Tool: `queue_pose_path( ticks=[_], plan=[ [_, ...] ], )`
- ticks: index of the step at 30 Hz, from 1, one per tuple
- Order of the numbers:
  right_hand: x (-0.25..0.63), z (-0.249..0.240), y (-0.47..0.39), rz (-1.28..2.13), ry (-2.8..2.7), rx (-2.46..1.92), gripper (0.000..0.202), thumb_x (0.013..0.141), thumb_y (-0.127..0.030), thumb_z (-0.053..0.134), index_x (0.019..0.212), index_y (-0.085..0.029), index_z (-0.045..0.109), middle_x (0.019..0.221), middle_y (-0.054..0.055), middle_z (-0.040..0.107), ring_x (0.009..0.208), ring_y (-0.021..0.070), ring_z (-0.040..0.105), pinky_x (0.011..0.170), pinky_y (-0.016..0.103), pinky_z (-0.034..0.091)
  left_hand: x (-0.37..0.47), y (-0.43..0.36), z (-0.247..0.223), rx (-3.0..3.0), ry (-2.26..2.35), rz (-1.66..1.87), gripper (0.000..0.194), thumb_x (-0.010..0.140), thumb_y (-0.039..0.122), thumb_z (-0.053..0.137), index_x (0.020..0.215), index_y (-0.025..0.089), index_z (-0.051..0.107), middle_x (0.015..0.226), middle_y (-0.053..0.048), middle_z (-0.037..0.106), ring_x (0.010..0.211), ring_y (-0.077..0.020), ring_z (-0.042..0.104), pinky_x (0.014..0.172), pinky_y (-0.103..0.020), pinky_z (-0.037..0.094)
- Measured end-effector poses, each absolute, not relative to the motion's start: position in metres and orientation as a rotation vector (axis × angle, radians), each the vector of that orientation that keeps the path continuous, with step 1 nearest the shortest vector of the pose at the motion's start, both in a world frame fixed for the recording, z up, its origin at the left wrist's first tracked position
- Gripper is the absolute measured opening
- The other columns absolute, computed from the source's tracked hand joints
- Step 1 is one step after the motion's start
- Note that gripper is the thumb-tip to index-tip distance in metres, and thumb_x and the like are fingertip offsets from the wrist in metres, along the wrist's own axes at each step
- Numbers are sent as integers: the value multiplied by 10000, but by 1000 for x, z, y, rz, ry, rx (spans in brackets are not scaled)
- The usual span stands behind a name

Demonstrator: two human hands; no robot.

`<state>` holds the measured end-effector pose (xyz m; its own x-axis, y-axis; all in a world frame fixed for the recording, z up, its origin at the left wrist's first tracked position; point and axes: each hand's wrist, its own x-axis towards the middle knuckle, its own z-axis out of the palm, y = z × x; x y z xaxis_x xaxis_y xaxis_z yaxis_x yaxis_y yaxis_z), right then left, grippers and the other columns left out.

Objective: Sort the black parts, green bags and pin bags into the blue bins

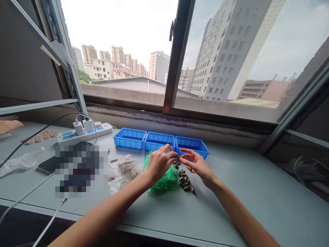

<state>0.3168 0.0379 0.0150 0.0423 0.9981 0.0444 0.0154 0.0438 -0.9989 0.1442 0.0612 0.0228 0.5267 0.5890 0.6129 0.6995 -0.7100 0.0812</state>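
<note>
My left hand (162, 161) reaches over a crumpled green plastic bag (167, 180), its thumb and fingers closed in a pinch. Facing it from the right is my right hand (197, 165), thumb and index finger pinched and the other fingers spread. Their fingertips meet at a small dark metal piece (178, 157), mostly covered by the fingers. Below them, a heap of short metal cylinders (185, 180) lies beside the bag on the grey table. To the left of the bag are clear plastic bags (125, 168) with thin metal pins.
Three blue bins stand in a row under the window: left bin (130, 144), middle bin (159, 146) and right bin (203, 152). On the left are a power strip (102, 129) with chargers, a dark phone (48, 165), white cables and small wooden-looking pieces (42, 136).
</note>
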Motion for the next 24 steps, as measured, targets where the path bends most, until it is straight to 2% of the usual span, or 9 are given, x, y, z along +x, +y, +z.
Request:
queue_pose_path(
  ticks=[4, 7, 10, 17, 21, 24],
  plan=[
    [315, 22, 34, 1175, -1204, -1219, 530, 479, -491, 834, 899, -213, 672, 786, 5, 664, 436, 36, 354, 420, 217, 223, 143, 64, 22, -2591, -1030, -986, 108, 864, 249, 629, 946, 242, 699, 969, -15, 632, 768, -147, 652, 587, -219, 485],
    [314, 22, 33, 1194, -1200, -1210, 541, 481, -510, 831, 903, -214, 668, 797, 8, 668, 431, 34, 339, 426, 221, 213, 143, 65, 23, -2604, -972, -999, 144, 885, 255, 601, 1004, 253, 680, 988, -10, 627, 714, -120, 647, 551, -194, 465],
    [316, 20, 33, 1222, -1194, -1174, 545, 496, -514, 831, 926, -219, 673, 803, 3, 662, 433, 28, 319, 430, 220, 202, 141, 64, 24, -2602, -937, -1011, 129, 899, 257, 579, 982, 262, 678, 998, 2, 622, 665, -92, 636, 521, -172, 444],
    [308, 15, 34, 1172, -1204, -1136, 509, 532, -586, 786, 839, -187, 713, 690, -11, 620, 415, 26, 276, 410, 223, 190, 143, 59, 25, -2548, -958, -1055, 195, 841, 405, 643, 849, 214, 683, 1029, -15, 613, 613, -77, 612, 544, -191, 471],
    [310, 15, 37, 1059, -1178, -1190, 563, 472, -638, 777, 800, -182, 741, 627, -8, 598, 407, 37, 276, 388, 228, 208, 143, 60, 23, -2527, -1027, -1054, 176, 811, 370, 686, 904, 222, 685, 1055, -22, 606, 675, -101, 630, 576, -209, 489],
    [325, 14, 43, 945, -1062, -1215, 600, 428, -654, 783, 811, -194, 744, 687, 12, 622, 419, 41, 299, 378, 230, 238, 142, 64, 23, -2501, -1100, -1070, 125, 776, 313, 729, 852, 218, 700, 1066, -25, 606, 698, -110, 632, 596, -220, 491]
  ],
)
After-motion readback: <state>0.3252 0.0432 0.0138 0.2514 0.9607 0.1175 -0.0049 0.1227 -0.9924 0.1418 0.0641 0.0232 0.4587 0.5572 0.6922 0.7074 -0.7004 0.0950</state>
